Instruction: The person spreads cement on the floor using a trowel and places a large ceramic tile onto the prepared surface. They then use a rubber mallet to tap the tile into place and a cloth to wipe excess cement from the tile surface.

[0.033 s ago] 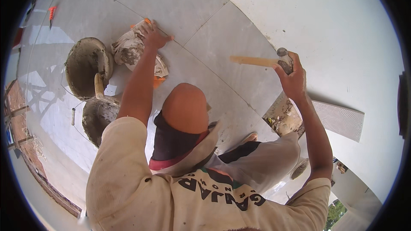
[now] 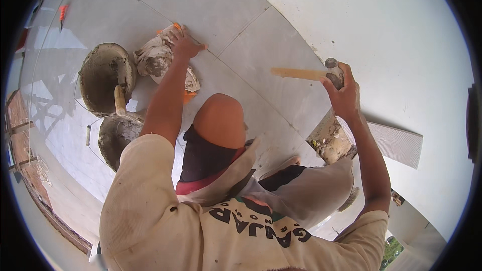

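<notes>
Pointing its handle to the left, a wood-handled mallet (image 2: 298,74) shows against grey floor tile, near the foot of the white wall (image 2: 396,45); clearance from either unclear. Right hand (image 2: 346,93) closed round it at the head end. Left hand (image 2: 186,47) well apart from the right, fingers spread over the upper edge of a crumpled, mortar-smeared sack (image 2: 151,62) with orange patches, thumb out toward a joint in the floor tiles (image 2: 241,65); cannot tell how hard it presses. Just left of sack: a mortar-caked bucket (image 2: 95,80), a second bucket (image 2: 110,143) below it, partly hidden by the left sleeve. A wooden tool handle (image 2: 119,100) sticks up between the two; its working end not made out. Bare knee (image 2: 218,120) rises between the arms, blocking some floor. Below mallet, an untiled gap (image 2: 334,143) holding rubble, its lower edge met by the grey trouser leg (image 2: 321,190). Ridged tile (image 2: 401,145) beyond the right forearm, partly covered by it. Farther out, upper left, an orange-handled tool (image 2: 63,14) on the floor; pale cord (image 2: 42,170) loosely coiled at far left.
</notes>
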Motion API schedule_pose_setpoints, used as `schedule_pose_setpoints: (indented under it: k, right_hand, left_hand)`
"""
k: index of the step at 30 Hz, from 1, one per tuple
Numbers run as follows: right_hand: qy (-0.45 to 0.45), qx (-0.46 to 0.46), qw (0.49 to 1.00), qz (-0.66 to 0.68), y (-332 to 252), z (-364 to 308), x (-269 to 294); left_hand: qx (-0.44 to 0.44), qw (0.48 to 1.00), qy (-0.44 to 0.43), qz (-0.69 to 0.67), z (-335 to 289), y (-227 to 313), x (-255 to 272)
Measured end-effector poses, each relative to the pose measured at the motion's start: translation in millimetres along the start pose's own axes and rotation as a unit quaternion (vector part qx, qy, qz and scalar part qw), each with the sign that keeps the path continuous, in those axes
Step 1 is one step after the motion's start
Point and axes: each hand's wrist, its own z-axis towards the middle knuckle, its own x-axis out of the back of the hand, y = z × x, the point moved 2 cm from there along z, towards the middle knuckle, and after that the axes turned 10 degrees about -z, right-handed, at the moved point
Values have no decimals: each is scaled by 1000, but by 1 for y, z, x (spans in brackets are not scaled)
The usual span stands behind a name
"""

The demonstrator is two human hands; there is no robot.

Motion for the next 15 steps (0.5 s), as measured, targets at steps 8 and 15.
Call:
schedule_pose_setpoints:
  k: [8, 15]
  right_hand:
    - [-9, 52, 997, 50, -52, 25, -14]
    - [-15, 113, 988, 103, -81, 68, -84]
  left_hand:
    - [15, 999, -29, 18, 7, 2, 13]
    - [22, 998, -51, 41, 5, 13, 21]
